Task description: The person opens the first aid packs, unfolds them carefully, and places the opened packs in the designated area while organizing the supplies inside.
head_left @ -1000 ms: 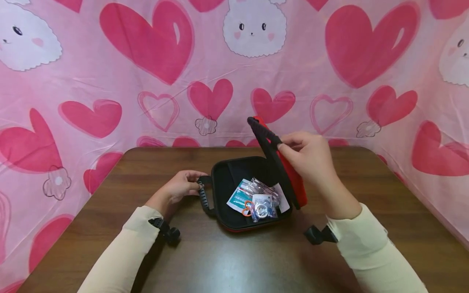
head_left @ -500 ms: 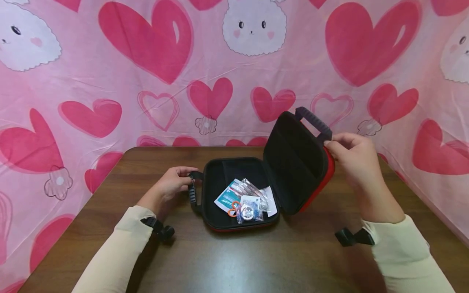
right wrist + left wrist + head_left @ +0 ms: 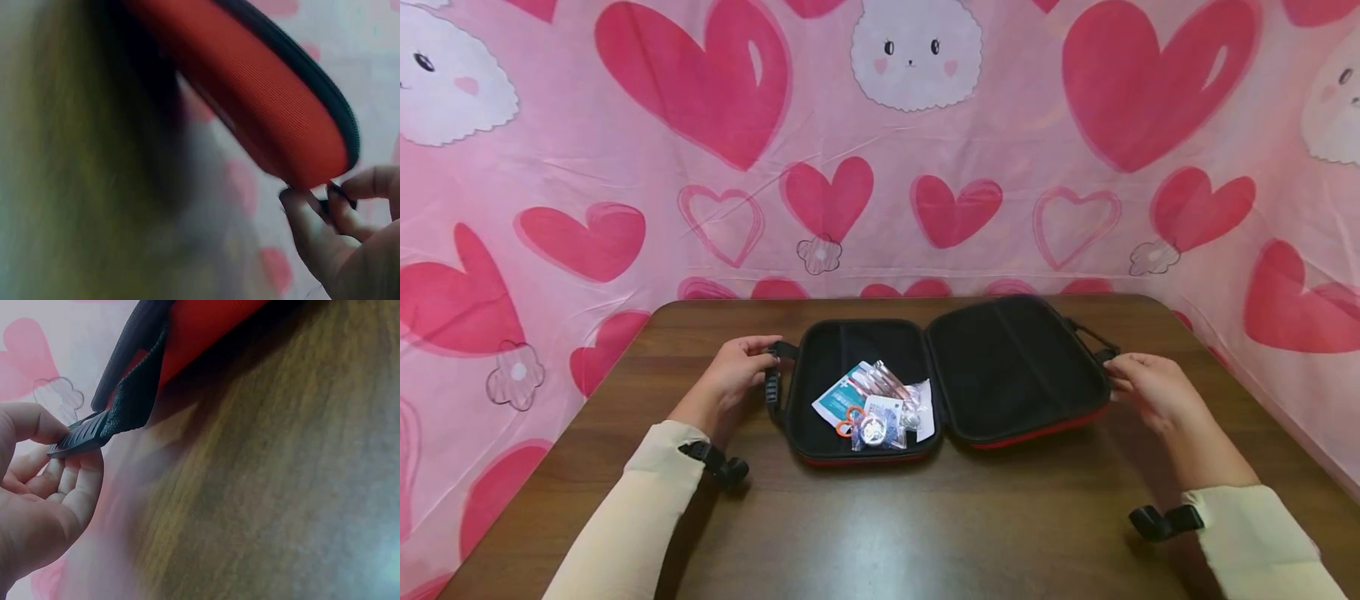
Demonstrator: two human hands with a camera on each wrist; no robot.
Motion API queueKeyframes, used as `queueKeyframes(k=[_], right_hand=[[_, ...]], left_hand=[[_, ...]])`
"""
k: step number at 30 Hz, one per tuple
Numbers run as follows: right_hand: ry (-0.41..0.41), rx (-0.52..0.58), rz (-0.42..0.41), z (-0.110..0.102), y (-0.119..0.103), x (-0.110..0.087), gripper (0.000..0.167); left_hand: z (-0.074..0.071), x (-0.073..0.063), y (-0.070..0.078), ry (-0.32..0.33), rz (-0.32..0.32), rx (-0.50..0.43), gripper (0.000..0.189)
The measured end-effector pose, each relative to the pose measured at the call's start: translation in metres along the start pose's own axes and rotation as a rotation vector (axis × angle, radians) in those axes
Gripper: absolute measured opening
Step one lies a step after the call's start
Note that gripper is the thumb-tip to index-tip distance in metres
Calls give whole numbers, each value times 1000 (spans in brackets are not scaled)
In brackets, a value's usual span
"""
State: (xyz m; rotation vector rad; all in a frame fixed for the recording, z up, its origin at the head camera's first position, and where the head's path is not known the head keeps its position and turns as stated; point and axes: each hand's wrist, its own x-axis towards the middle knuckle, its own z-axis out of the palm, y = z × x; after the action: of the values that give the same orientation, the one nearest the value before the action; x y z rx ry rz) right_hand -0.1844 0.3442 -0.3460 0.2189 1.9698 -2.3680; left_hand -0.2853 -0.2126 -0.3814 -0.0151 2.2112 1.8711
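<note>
At the centre left of the head view, the left hand (image 3: 735,371) pinches the black handle (image 3: 772,385) on the left edge of the red case (image 3: 1037,432), thumb on top and fingers (image 3: 78,487) curled beneath it. The case lies spread open flat at the middle of the frame. Its left half (image 3: 820,346) holds a small heap: a teal-and-white packet (image 3: 837,396), orange-handled scissors (image 3: 847,419), and clear wrapped sachets (image 3: 883,427) with a white slip beside them. The right half (image 3: 1015,367) shows only black lining. At centre right, the right hand (image 3: 1152,392) holds the far edge of that half by its second handle (image 3: 1086,333), fingers (image 3: 312,231) curled loosely at the rim.

The brown wooden bench (image 3: 880,533) has bare room in the lower frame, in front of the case, and a narrow strip behind it. A pink curtain (image 3: 625,167) printed with hearts and white bunnies closes in the upper frame and both sides.
</note>
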Motion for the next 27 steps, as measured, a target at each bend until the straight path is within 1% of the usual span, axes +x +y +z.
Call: queueKeyframes(k=[4, 6, 8, 11, 13, 15, 17, 18, 20, 22, 23, 25, 27], right_hand=[[-85, -5, 118, -17, 18, 7, 33], [-103, -40, 154, -21, 24, 10, 27], [-118, -79, 176, -24, 29, 11, 23], [-119, -127, 195, -24, 31, 12, 16], [-125, -135, 196, -24, 31, 13, 16], [-127, -141, 192, -23, 30, 13, 11], [-132, -153, 189, -23, 29, 14, 4], [-135, -162, 188, -22, 28, 15, 9], [-137, -182, 186, -22, 27, 15, 28], [-133, -202, 185, -23, 25, 15, 46], [-131, -207, 187, -23, 25, 15, 52], [-130, -217, 190, -24, 24, 16, 60], [-129, -225, 193, -24, 23, 16, 61]], left_hand=[[-1, 3, 1, 24, -3, 20, 45], [0, 6, 1, 31, 6, 38, 46], [0, 9, 1, 41, 15, 75, 46], [0, 12, 0, 56, 17, 144, 45], [0, 14, -1, 60, 14, 179, 46], [0, 14, -1, 61, 7, 196, 45], [-1, 13, 0, 60, 12, 213, 45], [-2, 12, 0, 60, 18, 226, 44], [-3, 8, 4, 60, 44, 273, 43], [-4, 4, 9, 67, 80, 367, 42], [-3, 2, 13, 72, 97, 415, 42], [-1, -3, 21, 87, 130, 510, 39], [4, -7, 30, 95, 168, 587, 36]])
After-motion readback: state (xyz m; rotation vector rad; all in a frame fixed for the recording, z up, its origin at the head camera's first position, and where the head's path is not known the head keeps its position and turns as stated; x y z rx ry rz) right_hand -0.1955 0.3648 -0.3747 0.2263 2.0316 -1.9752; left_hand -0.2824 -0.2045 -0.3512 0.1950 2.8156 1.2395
